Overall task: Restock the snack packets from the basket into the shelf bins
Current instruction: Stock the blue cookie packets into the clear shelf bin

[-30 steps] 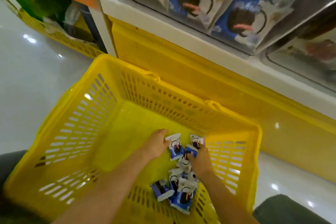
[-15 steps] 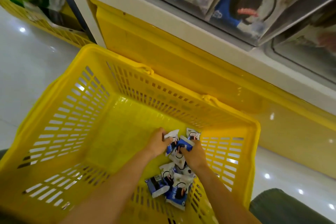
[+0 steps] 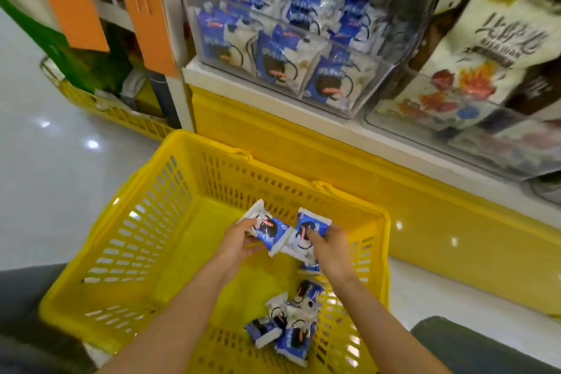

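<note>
A yellow plastic basket stands on the floor below the shelf. My left hand grips a blue-and-white snack packet lifted above the basket floor. My right hand holds another such packet right beside it. Several more of these packets lie in a heap at the basket's near right corner. On the shelf above, a clear bin is filled with the same blue-and-white packets standing in rows.
A second clear bin at the right holds larger cream-coloured bags. The shelf has a yellow base panel. Orange signs and another yellow basket stand at the far left. Glossy white floor lies left of the basket.
Both hands have risen from the heap, each with a packet. The view has tilted up, so the shelf bins now show in full.
</note>
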Available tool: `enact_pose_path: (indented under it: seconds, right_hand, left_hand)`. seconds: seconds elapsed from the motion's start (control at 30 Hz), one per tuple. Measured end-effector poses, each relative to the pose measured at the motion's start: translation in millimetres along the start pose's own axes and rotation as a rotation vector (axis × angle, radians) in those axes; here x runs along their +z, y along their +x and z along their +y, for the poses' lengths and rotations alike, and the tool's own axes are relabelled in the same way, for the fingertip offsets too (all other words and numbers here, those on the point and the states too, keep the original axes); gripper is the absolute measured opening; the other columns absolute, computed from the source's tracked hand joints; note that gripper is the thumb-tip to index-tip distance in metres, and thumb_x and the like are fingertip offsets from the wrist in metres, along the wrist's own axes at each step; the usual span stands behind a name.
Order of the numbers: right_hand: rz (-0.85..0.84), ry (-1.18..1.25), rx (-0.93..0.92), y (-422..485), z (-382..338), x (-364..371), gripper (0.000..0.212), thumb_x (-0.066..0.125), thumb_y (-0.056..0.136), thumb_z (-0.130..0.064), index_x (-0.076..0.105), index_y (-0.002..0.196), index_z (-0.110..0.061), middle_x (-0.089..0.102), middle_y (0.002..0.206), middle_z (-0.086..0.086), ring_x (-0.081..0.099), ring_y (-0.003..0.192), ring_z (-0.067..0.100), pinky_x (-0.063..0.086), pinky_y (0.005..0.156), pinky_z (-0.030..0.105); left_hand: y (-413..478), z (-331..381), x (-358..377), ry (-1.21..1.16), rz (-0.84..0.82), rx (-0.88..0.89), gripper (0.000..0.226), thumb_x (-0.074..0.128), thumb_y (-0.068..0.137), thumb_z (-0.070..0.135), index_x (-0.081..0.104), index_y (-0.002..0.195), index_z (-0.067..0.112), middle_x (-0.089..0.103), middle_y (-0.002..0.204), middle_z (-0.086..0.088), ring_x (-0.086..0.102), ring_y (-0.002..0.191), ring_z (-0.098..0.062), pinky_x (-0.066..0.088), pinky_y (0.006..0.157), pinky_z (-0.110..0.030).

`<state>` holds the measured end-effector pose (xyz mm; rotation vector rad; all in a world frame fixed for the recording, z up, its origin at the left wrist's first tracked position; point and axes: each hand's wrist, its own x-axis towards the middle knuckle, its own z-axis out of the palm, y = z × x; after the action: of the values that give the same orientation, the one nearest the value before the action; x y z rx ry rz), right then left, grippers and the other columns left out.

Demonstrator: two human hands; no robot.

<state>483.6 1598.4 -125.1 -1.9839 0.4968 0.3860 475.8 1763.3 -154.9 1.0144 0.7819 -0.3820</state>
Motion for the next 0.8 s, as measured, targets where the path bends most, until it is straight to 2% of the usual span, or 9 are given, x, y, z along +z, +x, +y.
enact_pose_path:
  seconds: [0.07,0.13,0.2,0.27,0.37,0.47,0.57,0.7,0.8]
  right_hand:
    - [-0.010,0.170,0.064,-5,-18,-8,0.025,0.055,0.092,-0.013,0.051,0.112,0.001,0.058,0.103,0.013,0.056,0.088,0.023,0.045,0.061,0.020]
    - [-0.098,0.238,0.078,-13,-33,-19,0.027,0.053,0.094,-0.019,0.050,0.120,-0.011,0.061,0.111,0.011,0.059,0.098,0.024,0.048,0.073,0.026]
    - [-0.232,0.202,-0.004,-22,-45,-30,0.019,0.053,0.095,-0.021,0.055,0.113,-0.021,0.067,0.101,0.007,0.067,0.088,0.015,0.050,0.070,0.025]
    - [-0.316,0.139,-0.113,-32,-58,-39,0.017,0.055,0.093,-0.020,0.057,0.110,-0.020,0.070,0.091,0.001,0.068,0.071,0.005,0.049,0.058,0.016]
    - [-0.333,0.031,-0.249,-43,-77,-49,0.023,0.062,0.088,-0.016,0.060,0.112,-0.013,0.071,0.094,0.005,0.066,0.076,0.006,0.050,0.064,0.016]
    - [-0.351,-0.010,-0.318,-55,-94,-55,0.031,0.068,0.083,-0.008,0.056,0.111,-0.010,0.070,0.097,0.013,0.066,0.076,0.006,0.051,0.068,0.017]
    - [-0.387,-0.066,-0.364,-70,-110,-62,0.036,0.075,0.075,-0.006,0.058,0.106,-0.017,0.069,0.098,0.002,0.065,0.090,0.012,0.053,0.080,0.025]
    - [-0.421,-0.072,-0.421,-88,-130,-69,0.026,0.075,0.075,-0.016,0.062,0.091,-0.033,0.068,0.093,-0.012,0.064,0.088,0.003,0.053,0.079,0.018]
    - [-0.369,-0.124,-0.499,-100,-144,-65,0.025,0.072,0.080,-0.016,0.060,0.099,-0.027,0.067,0.100,-0.009,0.062,0.097,0.006,0.051,0.088,0.025]
  left_hand:
    - [-10,9,2,-0.016,0.009,0.001,0.014,0.043,0.094,0.013,0.057,0.092,0.012,0.060,0.080,-0.007,0.054,0.067,-0.018,0.042,0.059,-0.028]
    - [-22,15,3,-0.046,-0.010,-0.002,0.018,0.043,0.094,0.017,0.060,0.090,0.015,0.064,0.078,-0.002,0.061,0.062,-0.014,0.047,0.057,-0.027]
    - [-37,22,5,-0.062,-0.038,-0.023,0.018,0.045,0.094,0.021,0.062,0.089,0.015,0.066,0.075,-0.002,0.063,0.056,-0.014,0.051,0.052,-0.024]
    - [-51,29,7,-0.055,-0.092,-0.041,0.020,0.049,0.092,0.026,0.063,0.089,0.012,0.068,0.072,-0.006,0.063,0.059,-0.020,0.054,0.058,-0.034]
    - [-71,45,15,0.021,-0.270,0.010,0.023,0.054,0.088,0.034,0.066,0.094,0.015,0.071,0.085,-0.007,0.066,0.070,-0.021,0.057,0.068,-0.041]
    - [-92,58,24,0.069,-0.370,0.124,0.028,0.064,0.078,0.027,0.064,0.103,0.014,0.073,0.095,-0.007,0.070,0.078,-0.021,0.059,0.068,-0.039]
    - [-110,70,29,0.128,-0.374,0.236,0.034,0.065,0.079,0.016,0.058,0.112,0.012,0.071,0.100,-0.006,0.070,0.079,-0.019,0.058,0.062,-0.032]
    - [-130,94,27,0.210,-0.316,0.400,0.041,0.068,0.078,0.013,0.055,0.116,0.012,0.068,0.110,-0.009,0.068,0.094,-0.024,0.058,0.072,-0.035]
    - [-145,118,25,0.324,-0.276,0.541,0.037,0.068,0.081,0.011,0.055,0.114,0.019,0.068,0.110,-0.003,0.067,0.098,-0.018,0.057,0.079,-0.036]
